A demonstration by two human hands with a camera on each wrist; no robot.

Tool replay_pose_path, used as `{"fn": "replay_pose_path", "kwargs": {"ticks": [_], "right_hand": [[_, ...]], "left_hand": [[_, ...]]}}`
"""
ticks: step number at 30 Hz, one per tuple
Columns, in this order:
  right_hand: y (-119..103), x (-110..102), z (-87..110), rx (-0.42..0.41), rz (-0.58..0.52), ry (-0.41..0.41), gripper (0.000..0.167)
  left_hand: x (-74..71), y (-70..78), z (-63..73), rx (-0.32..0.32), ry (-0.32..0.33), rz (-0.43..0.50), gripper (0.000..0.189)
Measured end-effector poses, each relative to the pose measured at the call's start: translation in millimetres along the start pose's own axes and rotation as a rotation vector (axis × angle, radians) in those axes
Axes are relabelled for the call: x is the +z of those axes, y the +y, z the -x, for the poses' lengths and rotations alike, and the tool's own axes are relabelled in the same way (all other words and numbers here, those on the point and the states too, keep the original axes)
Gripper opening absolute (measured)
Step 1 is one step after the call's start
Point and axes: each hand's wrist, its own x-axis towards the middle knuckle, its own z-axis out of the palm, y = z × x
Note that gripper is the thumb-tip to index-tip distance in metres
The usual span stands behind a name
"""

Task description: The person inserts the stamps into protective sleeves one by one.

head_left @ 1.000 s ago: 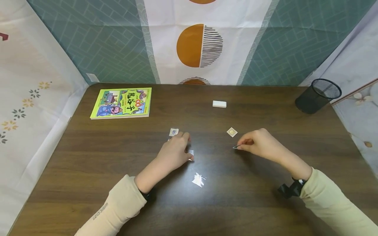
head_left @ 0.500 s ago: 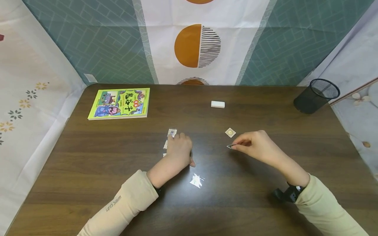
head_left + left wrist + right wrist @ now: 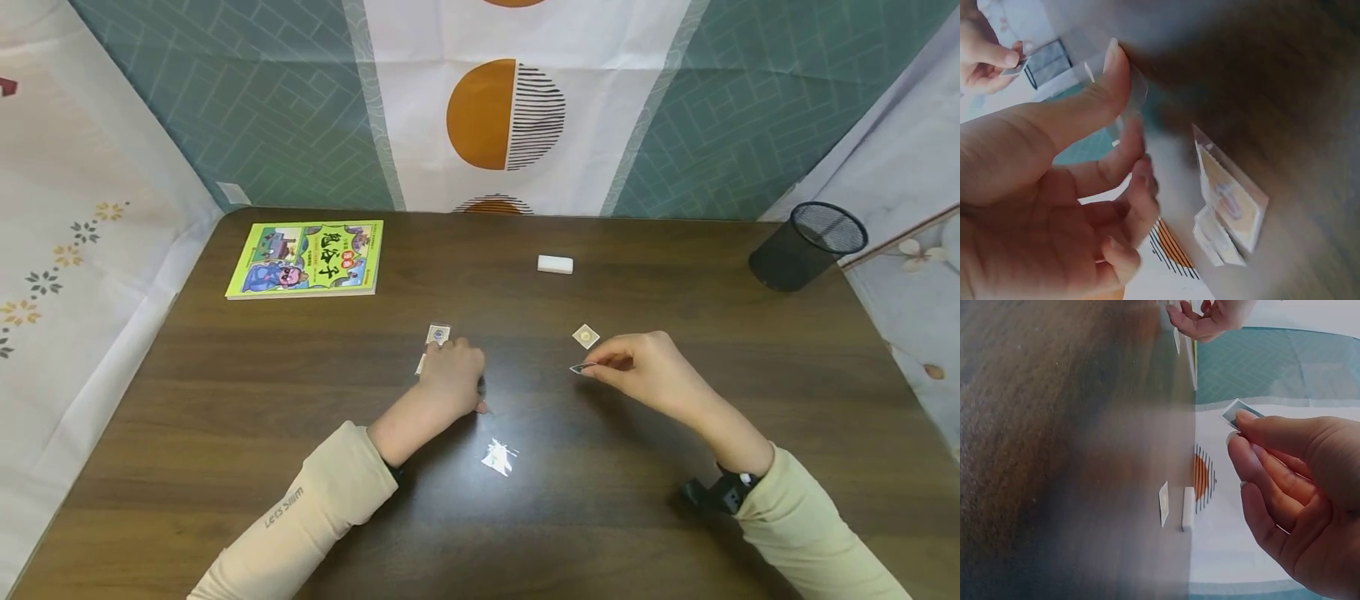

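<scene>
My left hand [image 3: 450, 375] is low over the middle of the table. Between its thumb and index finger it pinches a small clear plastic sleeve [image 3: 1139, 84], mostly transparent in the left wrist view. Beside that hand lie sleeved stamps [image 3: 1230, 197], partly hidden by the hand in the head view. My right hand [image 3: 648, 371] pinches a small dark stamp with a white border [image 3: 1230, 414] by one edge, raised above the table. Just beyond these fingers a cream stamp [image 3: 586, 336] lies flat, turned cornerwise.
A white block like an eraser [image 3: 555, 264] lies farther back. At the back left is a yellow-green illustrated book [image 3: 303, 260], and a black mesh pen holder [image 3: 806, 246] stands at the back right. Light glares on the dark wooden table [image 3: 570, 525] in front of the left hand.
My right hand has carried its stamp a little to the left. The left hand has shifted slightly over the clear sleeve and now pinches it.
</scene>
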Motion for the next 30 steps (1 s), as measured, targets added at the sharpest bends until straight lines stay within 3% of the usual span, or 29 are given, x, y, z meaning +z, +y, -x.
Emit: {"fn": "replay_pose_path", "kwargs": {"ticks": [4, 9, 15, 18, 24, 27, 30], "right_hand": [[0, 1, -1.8, -0.01, 0.003, 0.012, 0.007], [-1, -1, -4.1, 0.011, 0.009, 0.031, 0.008], [-3, 1, -7.1, 0.005, -0.001, 0.042, 0.008], [-7, 3, -10.7, -0.044, -0.069, 0.047, 0.01], [-30, 5, -24.2, -0.141, -0.306, -0.01, 0.011], [-41, 5, -29.1, -0.147, -0.355, -0.015, 0.011], [-44, 1, -31.6, -0.15, -0.374, 0.029, 0.01]], "left_hand": [[0.8, -6.3, 2.7, 0.056, 0.064, 0.163, 0.027], [-0.2, -13.2, 8.0, 0.116, 0.154, 0.519, 0.03], [-0.5, -19.0, 7.0, 0.166, 0.271, 0.848, 0.026], [0.6, -19.1, 5.6, 0.224, 0.305, 0.897, 0.018], [-3.3, -6.2, 0.0, 0.395, 0.451, 0.853, 0.013], [-6.3, -0.3, -0.5, 0.413, 0.522, 0.863, 0.012], [-8.7, 2.4, -0.3, 0.39, 0.49, 0.99, 0.01]]}}
